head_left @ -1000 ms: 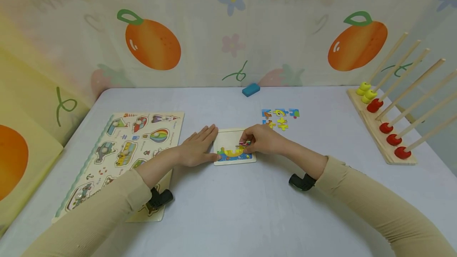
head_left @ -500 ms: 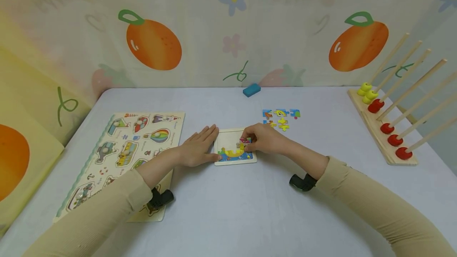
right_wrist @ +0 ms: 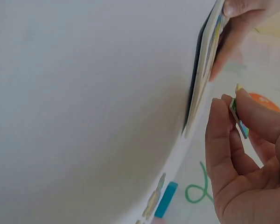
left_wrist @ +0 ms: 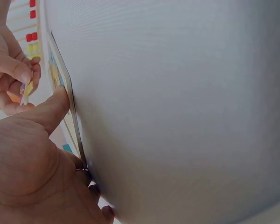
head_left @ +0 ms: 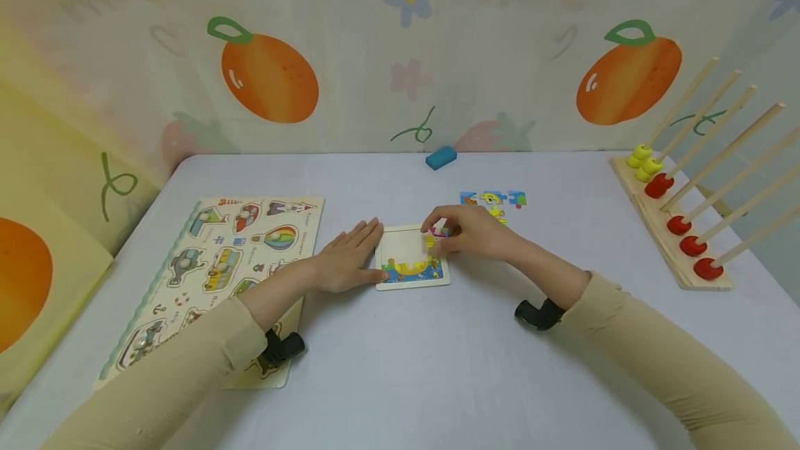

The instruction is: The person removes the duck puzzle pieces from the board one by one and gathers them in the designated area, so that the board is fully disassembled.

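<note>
Raised since earlier: one puzzle piece (head_left: 430,242), pinched by right hand (head_left: 473,233); between both hands, puzzle tray (head_left: 400,245) is touched by straight-fingered left hand (head_left: 347,260).

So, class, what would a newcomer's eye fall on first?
Probably the printed oranges on the backdrop behind the table. Next, the right hand, pinching a puzzle piece by the right edge of the square tray; the left hand touches its left edge. Red and yellow beads sit far right.

Puzzle board (head_left: 200,297) left, abacus (head_left: 660,222) right (tray (head_left: 401,245) between)
</note>
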The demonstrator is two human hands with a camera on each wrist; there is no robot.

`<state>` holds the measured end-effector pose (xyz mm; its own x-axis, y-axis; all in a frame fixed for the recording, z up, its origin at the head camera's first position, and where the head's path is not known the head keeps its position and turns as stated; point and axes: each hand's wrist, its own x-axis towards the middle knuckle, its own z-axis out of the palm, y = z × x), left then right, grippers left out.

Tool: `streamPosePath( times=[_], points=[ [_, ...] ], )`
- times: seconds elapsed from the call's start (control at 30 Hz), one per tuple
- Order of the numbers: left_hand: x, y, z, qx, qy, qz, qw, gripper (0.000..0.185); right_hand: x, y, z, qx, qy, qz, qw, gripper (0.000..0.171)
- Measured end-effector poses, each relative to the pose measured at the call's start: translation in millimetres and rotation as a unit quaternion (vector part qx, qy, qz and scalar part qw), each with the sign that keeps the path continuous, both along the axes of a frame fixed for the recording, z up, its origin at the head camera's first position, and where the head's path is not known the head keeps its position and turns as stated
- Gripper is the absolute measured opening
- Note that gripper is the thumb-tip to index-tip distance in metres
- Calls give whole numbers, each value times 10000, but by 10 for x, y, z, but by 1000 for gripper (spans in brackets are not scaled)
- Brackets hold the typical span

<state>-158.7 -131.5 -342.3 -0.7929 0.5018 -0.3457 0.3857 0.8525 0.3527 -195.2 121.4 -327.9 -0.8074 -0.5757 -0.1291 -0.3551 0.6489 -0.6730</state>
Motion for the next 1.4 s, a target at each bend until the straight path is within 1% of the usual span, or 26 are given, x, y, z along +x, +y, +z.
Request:
streamPosePath(
  times=[0.17, 0.3, 0.43, 0.63, 0.83, 0.97, 1.2, 1.4],
  points=[
    [-2, -2, -1, 41, 19, -26, 10000, 86, -27, 157, 18, -86, -181, -263, 9995, 22],
    [1, -8, -9, 85, 19, -32, 10000, 86, -40, 290, 32, -240, -370, -460, 9980, 24],
    [2, -17, -34, 159, 15, 1, 9999, 85, -60, 417, 56, -296, -425, -657, 9965, 25],
    [10, -17, -29, 331, 37, -30, 9994, 83, -105, 633, 56, -270, -288, -1080, 9934, 24],
    [10, -13, -8, 232, 51, -86, 9997, 82, -148, 835, 41, -178, -37, -1371, 9904, 24],
    [21, -11, 14, 185, 55, -92, 9998, 81, -182, 937, 31, -122, 27, -1506, 9885, 24],
    [20, -19, -3, 205, 57, -110, 9997, 81, -247, 1065, 13, 30, 35, -1660, 9861, 24],
    [16, -39, -14, 248, -72, -40, 9997, 83, -270, 1144, 31, 24, -35, -1740, 9847, 25]
  ],
)
